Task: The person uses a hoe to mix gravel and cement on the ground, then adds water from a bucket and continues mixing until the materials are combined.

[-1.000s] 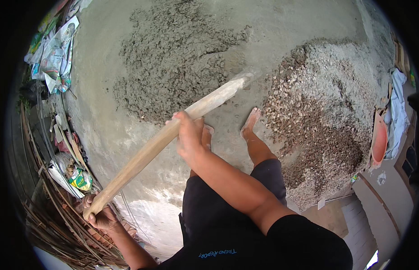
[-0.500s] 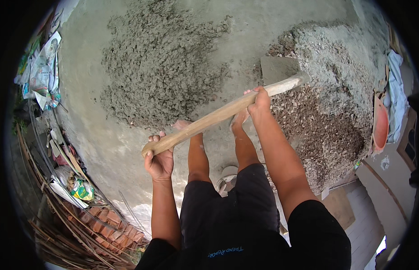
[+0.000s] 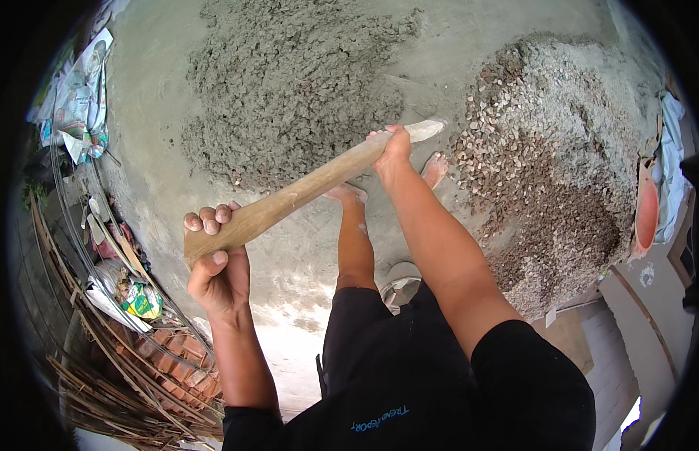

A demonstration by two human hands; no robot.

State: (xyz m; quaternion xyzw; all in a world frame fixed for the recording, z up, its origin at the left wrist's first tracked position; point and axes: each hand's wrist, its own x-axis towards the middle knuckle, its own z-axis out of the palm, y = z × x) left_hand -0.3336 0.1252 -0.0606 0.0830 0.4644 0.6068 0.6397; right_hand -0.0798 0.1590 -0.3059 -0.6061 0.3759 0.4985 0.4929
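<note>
Both my hands grip the thick wooden handle of a hoe, which slants across in front of me, its butt end at my left. My left hand is wrapped around the butt, thumb on the near side and fingers over the far side. Farther along, close to the head end, my right hand is closed around the handle. The hoe's blade hardly shows now; it seems turned nearly edge-on. Beyond the handle spreads a heap of wet grey concrete mix. To the right lies a pile of gravel and dry grey powder.
My bare feet stand on the wet cement floor. A bucket is close by my legs. Along the left lie bundled rods, red bricks and crumpled sacks. A red-orange basin leans at the right.
The hoe has come left and its butt end has risen closer to me, both hands moving with it. Its head has left the gravel's edge, and my right foot has shifted right.
</note>
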